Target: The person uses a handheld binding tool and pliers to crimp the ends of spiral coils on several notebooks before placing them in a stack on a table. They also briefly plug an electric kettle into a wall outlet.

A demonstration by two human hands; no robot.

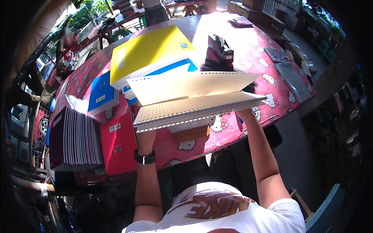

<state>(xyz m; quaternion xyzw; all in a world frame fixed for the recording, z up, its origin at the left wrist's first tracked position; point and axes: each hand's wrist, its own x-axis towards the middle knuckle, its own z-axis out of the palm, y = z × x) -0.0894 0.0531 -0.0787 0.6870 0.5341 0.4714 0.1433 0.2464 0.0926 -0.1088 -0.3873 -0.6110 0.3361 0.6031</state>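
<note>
A thick stack of hole-punched ruled paper (190,108) is held up in front of me over the near side of the table. Its top cream sheets (194,87) stand tilted up and apart from the ruled ones, with small holes along their edges. My left hand (147,138) grips the stack's near left corner from below. At the right end my right hand (244,113) supports it from underneath. The fingers of both hands are mostly hidden by the paper. Under the stack, a white and orange-brown item (190,133) lies partly covered on the table.
A row of spiral notebooks (81,136) and a red cover (118,143) lie at left. Beyond them are a blue notebook pile (103,93) and a large yellow-covered stack (151,50). A black tape dispenser (219,50) stands on the pink table (217,139); a person (155,11) is behind.
</note>
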